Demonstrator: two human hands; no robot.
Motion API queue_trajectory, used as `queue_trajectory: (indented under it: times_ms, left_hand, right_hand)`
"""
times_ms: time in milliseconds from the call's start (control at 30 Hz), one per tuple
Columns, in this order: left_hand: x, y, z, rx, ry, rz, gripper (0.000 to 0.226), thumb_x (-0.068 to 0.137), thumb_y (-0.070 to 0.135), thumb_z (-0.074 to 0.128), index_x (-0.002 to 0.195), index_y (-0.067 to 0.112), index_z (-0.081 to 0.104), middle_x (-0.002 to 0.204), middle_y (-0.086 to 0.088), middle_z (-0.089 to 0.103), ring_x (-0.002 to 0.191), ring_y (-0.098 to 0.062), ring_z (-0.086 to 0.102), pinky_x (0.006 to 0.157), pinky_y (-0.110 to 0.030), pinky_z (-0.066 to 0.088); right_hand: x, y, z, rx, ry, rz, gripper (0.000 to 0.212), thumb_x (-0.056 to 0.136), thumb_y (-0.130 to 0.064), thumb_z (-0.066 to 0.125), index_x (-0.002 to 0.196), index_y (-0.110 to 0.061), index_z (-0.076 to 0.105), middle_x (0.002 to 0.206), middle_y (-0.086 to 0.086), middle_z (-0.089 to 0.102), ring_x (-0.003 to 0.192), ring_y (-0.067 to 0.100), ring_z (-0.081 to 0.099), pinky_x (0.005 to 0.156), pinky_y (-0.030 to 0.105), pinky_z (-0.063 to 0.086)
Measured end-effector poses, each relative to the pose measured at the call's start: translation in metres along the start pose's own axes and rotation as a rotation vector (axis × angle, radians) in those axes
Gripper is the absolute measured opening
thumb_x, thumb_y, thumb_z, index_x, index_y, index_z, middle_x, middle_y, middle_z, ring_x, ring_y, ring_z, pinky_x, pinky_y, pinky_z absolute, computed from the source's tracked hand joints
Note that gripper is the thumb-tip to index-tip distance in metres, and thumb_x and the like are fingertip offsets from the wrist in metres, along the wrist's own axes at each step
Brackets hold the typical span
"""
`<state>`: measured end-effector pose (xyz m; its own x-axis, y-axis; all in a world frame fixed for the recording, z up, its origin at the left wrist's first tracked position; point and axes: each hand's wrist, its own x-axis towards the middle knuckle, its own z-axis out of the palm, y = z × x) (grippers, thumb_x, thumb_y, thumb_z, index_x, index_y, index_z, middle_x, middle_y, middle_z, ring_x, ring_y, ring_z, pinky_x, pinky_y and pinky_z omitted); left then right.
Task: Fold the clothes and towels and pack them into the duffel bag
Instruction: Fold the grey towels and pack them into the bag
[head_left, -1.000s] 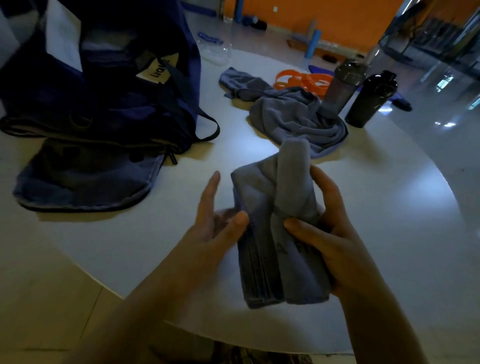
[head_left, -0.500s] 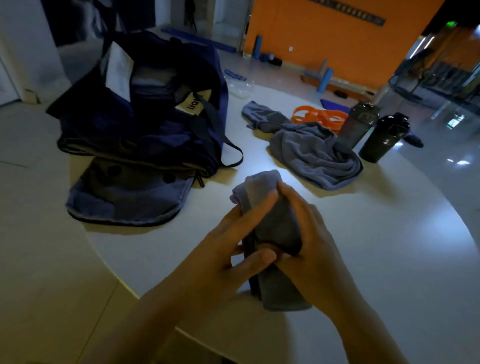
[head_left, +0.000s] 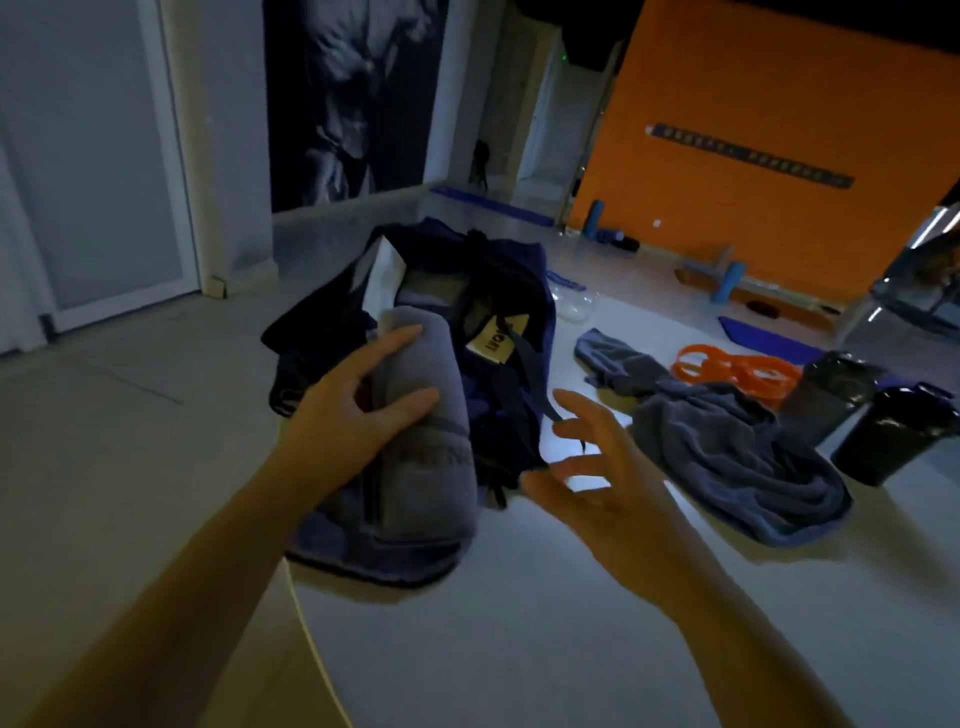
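My left hand (head_left: 358, 410) grips a folded grey towel (head_left: 434, 447) and holds it upright in front of the open navy duffel bag (head_left: 498, 291) at the table's left edge. Fingers and thumb wrap round the towel's upper half. My right hand (head_left: 597, 478) hovers just right of the bag with spread fingers and holds nothing. A crumpled grey-blue towel (head_left: 727, 462) lies on the white table (head_left: 545, 623) to the right, with a smaller grey cloth (head_left: 618, 358) behind it. A folded denim-blue garment (head_left: 353, 545) lies under the bag's near end.
Orange resistance bands (head_left: 737, 366) and two dark shaker bottles (head_left: 883, 436) stand at the table's right. A clear container (head_left: 571, 304) sits behind the bag. The table's curved edge runs near my left forearm, with tiled floor beyond.
My left hand has taken the folded towel alone and carried it left toward the bag. My right hand let go of the towel and opened. The view tilted up.
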<state>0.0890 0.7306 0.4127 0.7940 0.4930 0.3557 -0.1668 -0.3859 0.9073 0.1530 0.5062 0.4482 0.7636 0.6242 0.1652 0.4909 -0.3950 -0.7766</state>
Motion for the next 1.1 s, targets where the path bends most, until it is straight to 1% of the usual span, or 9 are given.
queue_trajectory:
  times_ms: [67, 133, 167, 233, 333, 467, 633, 900, 1100]
  left_hand:
    - [0.036, -0.007, -0.012, 0.133, 0.059, 0.052, 0.055, 0.077, 0.054, 0.064, 0.13, 0.045, 0.05, 0.119, 0.008, 0.053, 0.106, -0.012, 0.053, 0.087, -0.031, 0.051]
    - [0.066, -0.027, -0.016, 0.348, 0.039, 0.118, 0.077, 0.07, 0.082, 0.051, 0.135, 0.039, 0.049, 0.113, 0.0, 0.06, 0.106, -0.02, 0.057, 0.088, -0.038, 0.05]
    - [0.077, -0.041, -0.015, 0.473, 0.015, 0.108, 0.087, 0.064, 0.091, 0.041, 0.136, 0.042, 0.046, 0.117, -0.004, 0.06, 0.114, -0.024, 0.053, 0.096, -0.042, 0.045]
    - [0.085, -0.063, -0.011, 0.656, -0.005, -0.027, 0.093, 0.054, 0.089, 0.026, 0.138, 0.051, 0.036, 0.138, -0.001, 0.049, 0.138, -0.02, 0.029, 0.113, -0.048, 0.016]
    - [0.088, -0.09, -0.002, 0.629, -0.002, -0.116, 0.092, 0.048, 0.088, 0.022, 0.135, 0.06, 0.026, 0.146, 0.009, 0.043, 0.146, -0.015, 0.009, 0.115, -0.053, -0.001]
    - [0.093, -0.108, 0.001, 0.538, -0.013, -0.081, 0.083, 0.05, 0.092, 0.029, 0.128, 0.065, 0.02, 0.148, 0.012, 0.04, 0.146, -0.024, 0.013, 0.116, -0.056, 0.016]
    - [0.084, -0.102, 0.006, 0.501, 0.02, -0.018, 0.082, 0.061, 0.08, 0.036, 0.138, 0.052, 0.034, 0.134, 0.007, 0.055, 0.124, -0.021, 0.049, 0.1, -0.041, 0.044]
    - [0.047, -0.088, 0.017, 0.528, 0.007, -0.003, 0.068, 0.081, 0.055, 0.066, 0.14, 0.052, 0.031, 0.139, 0.014, 0.049, 0.123, -0.012, 0.049, 0.092, -0.023, 0.041]
    - [-0.011, -0.056, 0.029, 0.571, 0.014, 0.02, 0.071, 0.079, 0.058, 0.066, 0.14, 0.051, 0.03, 0.135, 0.013, 0.053, 0.121, -0.013, 0.053, 0.09, -0.027, 0.044]
  right_hand:
    - [0.039, 0.003, -0.001, 0.0, 0.042, 0.013, 0.064, 0.071, -0.053, 0.064, 0.127, -0.051, 0.033, 0.137, -0.008, 0.044, 0.111, 0.012, 0.056, 0.086, 0.032, 0.053]
    - [0.082, 0.016, 0.003, -0.137, 0.064, 0.031, 0.063, 0.082, -0.047, 0.065, 0.137, -0.042, 0.033, 0.14, -0.003, 0.041, 0.118, 0.019, 0.051, 0.095, 0.043, 0.049]
    - [0.103, 0.023, 0.007, -0.221, 0.073, 0.059, 0.062, 0.085, -0.047, 0.063, 0.138, -0.039, 0.033, 0.141, 0.0, 0.04, 0.121, 0.024, 0.048, 0.098, 0.048, 0.045]
    - [0.139, 0.037, 0.017, -0.355, 0.077, 0.16, 0.06, 0.088, -0.051, 0.058, 0.139, -0.038, 0.031, 0.142, 0.005, 0.038, 0.121, 0.031, 0.047, 0.099, 0.053, 0.039]
    - [0.173, 0.053, 0.038, -0.414, 0.117, 0.228, 0.06, 0.089, -0.056, 0.053, 0.141, -0.039, 0.028, 0.144, 0.004, 0.033, 0.121, 0.033, 0.047, 0.101, 0.051, 0.037]
    - [0.19, 0.061, 0.067, -0.255, 0.265, 0.134, 0.056, 0.088, -0.039, 0.064, 0.136, -0.027, 0.039, 0.141, 0.005, 0.031, 0.117, 0.029, 0.05, 0.095, 0.037, 0.046]
    - [0.186, 0.07, 0.082, -0.103, 0.341, 0.129, 0.062, 0.084, -0.011, 0.07, 0.137, -0.018, 0.04, 0.132, 0.011, 0.031, 0.113, 0.03, 0.049, 0.094, 0.028, 0.042]
    - [0.144, 0.064, 0.077, 0.032, 0.3, 0.134, 0.064, 0.086, 0.002, 0.06, 0.14, -0.021, 0.036, 0.133, 0.011, 0.032, 0.117, 0.03, 0.049, 0.095, 0.028, 0.043]
    - [0.085, 0.067, 0.055, 0.023, 0.249, 0.139, 0.068, 0.085, 0.003, 0.062, 0.141, -0.021, 0.034, 0.134, 0.009, 0.034, 0.118, 0.019, 0.044, 0.063, -0.002, 0.038]
